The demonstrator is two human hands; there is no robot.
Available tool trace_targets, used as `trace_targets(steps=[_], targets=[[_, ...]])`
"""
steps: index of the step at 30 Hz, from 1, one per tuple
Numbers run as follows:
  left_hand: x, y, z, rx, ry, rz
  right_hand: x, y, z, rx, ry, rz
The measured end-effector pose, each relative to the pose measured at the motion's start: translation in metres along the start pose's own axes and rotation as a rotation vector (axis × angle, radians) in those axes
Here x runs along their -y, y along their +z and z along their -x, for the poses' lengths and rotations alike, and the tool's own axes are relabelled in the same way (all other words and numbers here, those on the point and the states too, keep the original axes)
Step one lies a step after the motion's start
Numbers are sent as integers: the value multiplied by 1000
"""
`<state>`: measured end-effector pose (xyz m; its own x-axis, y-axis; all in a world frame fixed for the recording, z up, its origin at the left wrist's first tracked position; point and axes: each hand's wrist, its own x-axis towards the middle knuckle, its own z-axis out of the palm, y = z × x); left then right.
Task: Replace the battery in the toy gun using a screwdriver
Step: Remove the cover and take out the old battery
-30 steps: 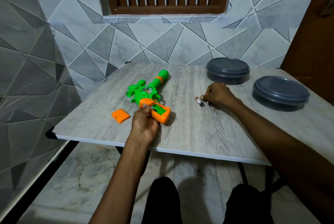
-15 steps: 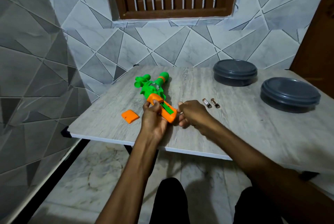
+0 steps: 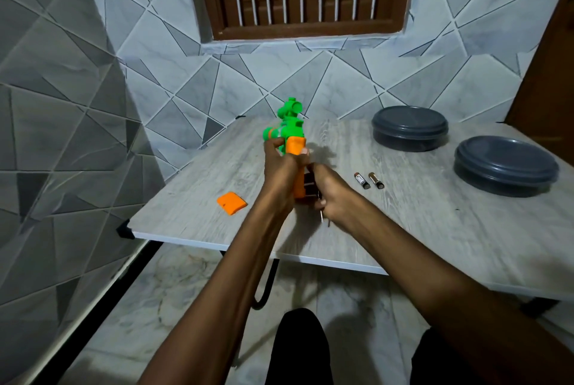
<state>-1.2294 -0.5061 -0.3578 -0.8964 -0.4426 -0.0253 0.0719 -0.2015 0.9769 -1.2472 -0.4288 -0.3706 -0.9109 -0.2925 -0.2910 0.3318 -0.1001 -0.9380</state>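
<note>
Left hand [image 3: 281, 173] grips toy gun [image 3: 290, 129] — right hand [image 3: 334, 198] pinches screwdriver [image 3: 321, 217] beside it.

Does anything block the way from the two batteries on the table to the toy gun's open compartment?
Only the right hand, holding a thin metal screwdriver at the open compartment of the green and orange toy gun, sits between it and the two cylindrical batteries. The flat orange cover lies aside, left.
</note>
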Motion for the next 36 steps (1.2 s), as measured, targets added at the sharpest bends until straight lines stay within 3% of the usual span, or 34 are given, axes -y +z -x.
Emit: trace_targets(steps=[8,12,18,27,31,36], targets=[[12,14,-42,-102,6,-164,-1,1,-7,41,74,-198],[-5,10,-22,-92,50,-179,-4,-4,-14,0,66,-149],[0,-14,-15,-66,62,56,8,-39,-13,-12,-3,97],[49,-21,-7,-165,-35,282,23,-124,-28,-539,-327,662],[63,-17,-5,-192,-55,269,27,-147,-38,-768,-234,835],[70,-15,-9,-224,-126,251,23,-152,-50,-777,-150,888]])
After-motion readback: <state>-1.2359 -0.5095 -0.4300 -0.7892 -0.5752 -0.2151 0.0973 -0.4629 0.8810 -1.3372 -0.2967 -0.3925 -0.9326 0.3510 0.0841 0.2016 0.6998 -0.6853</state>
